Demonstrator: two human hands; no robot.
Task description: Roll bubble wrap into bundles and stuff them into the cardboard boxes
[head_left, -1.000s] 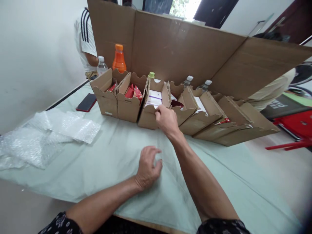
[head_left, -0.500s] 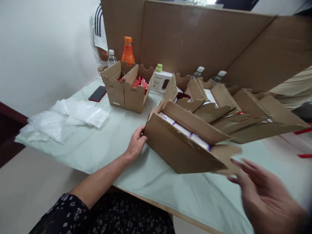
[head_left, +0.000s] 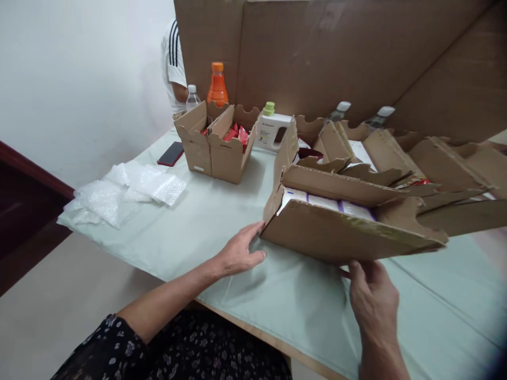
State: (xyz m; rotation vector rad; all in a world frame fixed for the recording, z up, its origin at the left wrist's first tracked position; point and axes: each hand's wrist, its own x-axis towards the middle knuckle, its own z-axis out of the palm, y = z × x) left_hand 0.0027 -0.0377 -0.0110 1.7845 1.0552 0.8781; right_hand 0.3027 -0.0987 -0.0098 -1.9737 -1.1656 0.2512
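Note:
A long cardboard bin (head_left: 340, 235) with white, purple-edged packs (head_left: 322, 202) inside stands at the front of the table, right of centre. My left hand (head_left: 240, 250) is at its lower left corner, fingertips by the cardboard, thumb and fingers apart and nothing held. At the bin's lower front edge is my right hand (head_left: 372, 293); its fingers are partly hidden beneath the bin, so its grip cannot be made out. Behind this bin, more cardboard bins (head_left: 447, 166) stand in a slanted row, some with white or red items.
Two bins (head_left: 225, 153) with red packets, an orange bottle (head_left: 217, 87) and a white box (head_left: 271, 132) stand farther back. A phone (head_left: 170, 153) and bubble wrap (head_left: 127, 190) lie left. Large cardboard (head_left: 336, 58) rises behind; a person's sleeve (head_left: 176, 53) shows beyond.
The bin has turned, its right end swinging away from me. My right hand has moved left to its lower edge. My left hand's thumb has come away from the corner. The view has shifted slightly.

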